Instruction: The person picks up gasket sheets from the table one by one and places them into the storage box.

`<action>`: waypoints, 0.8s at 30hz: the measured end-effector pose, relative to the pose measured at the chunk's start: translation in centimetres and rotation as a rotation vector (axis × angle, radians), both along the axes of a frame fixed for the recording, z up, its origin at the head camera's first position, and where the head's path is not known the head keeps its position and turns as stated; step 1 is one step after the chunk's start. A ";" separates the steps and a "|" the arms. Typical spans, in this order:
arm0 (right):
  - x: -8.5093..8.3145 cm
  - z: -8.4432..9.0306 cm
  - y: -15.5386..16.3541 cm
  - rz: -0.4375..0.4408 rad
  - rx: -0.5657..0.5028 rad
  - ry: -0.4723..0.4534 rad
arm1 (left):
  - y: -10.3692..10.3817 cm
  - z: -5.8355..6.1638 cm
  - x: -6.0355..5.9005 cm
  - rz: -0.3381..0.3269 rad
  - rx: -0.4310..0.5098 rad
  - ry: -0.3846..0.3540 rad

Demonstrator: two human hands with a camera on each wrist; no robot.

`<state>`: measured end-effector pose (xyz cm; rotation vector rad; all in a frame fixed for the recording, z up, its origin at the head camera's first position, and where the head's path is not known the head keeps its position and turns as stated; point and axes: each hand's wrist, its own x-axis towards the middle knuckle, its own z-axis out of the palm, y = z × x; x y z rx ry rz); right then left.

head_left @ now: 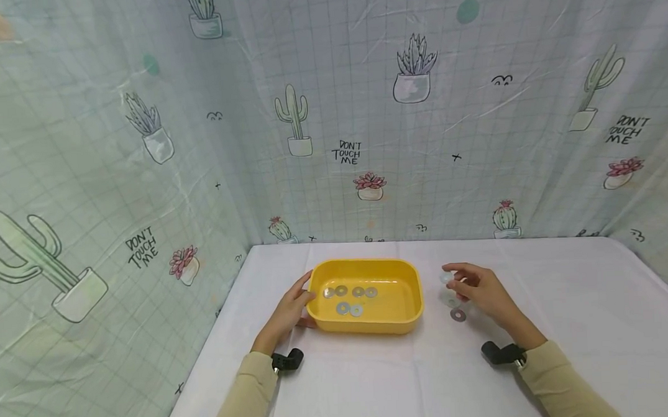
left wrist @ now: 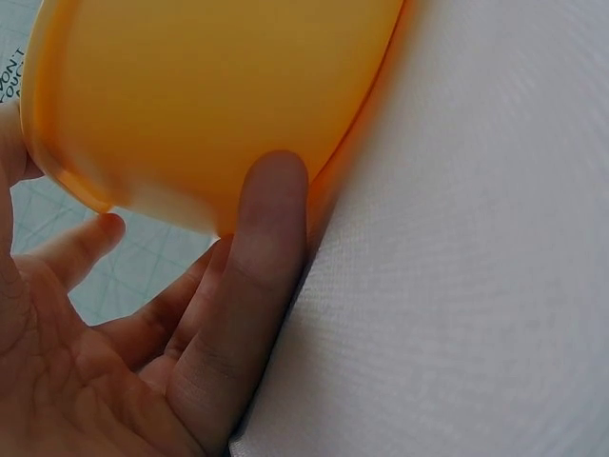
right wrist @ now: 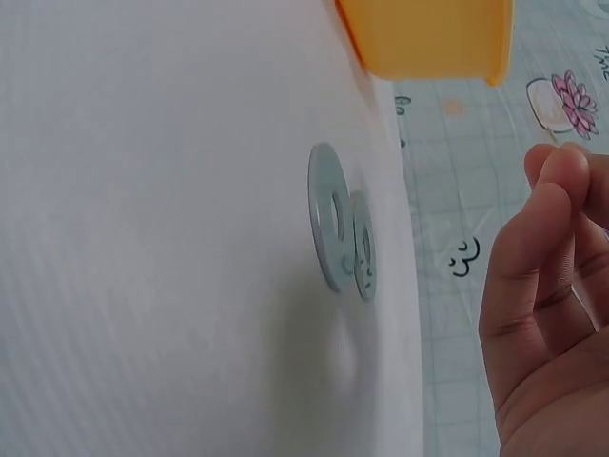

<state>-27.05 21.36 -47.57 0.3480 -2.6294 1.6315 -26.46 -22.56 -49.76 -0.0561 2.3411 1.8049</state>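
A yellow tray stands on the white table and holds several metal washers. My left hand rests against the tray's left end. In the left wrist view one straight finger lies along the tray wall, and the others are relaxed beside it. My right hand hovers just right of the tray with its fingers loosely curled. A pale washer sits at its fingertips; whether it is pinched is unclear. Two overlapping washers lie flat on the cloth, and a darker washer lies near the palm.
A cactus-print curtain closes the back and left sides of the table. The white tablecloth stretches to the right and towards me. Black wrist mounts sit at both cuffs.
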 end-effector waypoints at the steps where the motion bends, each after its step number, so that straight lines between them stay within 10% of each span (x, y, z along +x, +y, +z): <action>1: 0.0 0.0 -0.1 0.005 -0.013 -0.002 | 0.0 0.0 0.0 0.003 -0.001 -0.002; 24: 1.2 0.3 -4.8 -0.007 -0.104 -0.127 | 0.0 0.2 0.1 0.003 -0.005 -0.004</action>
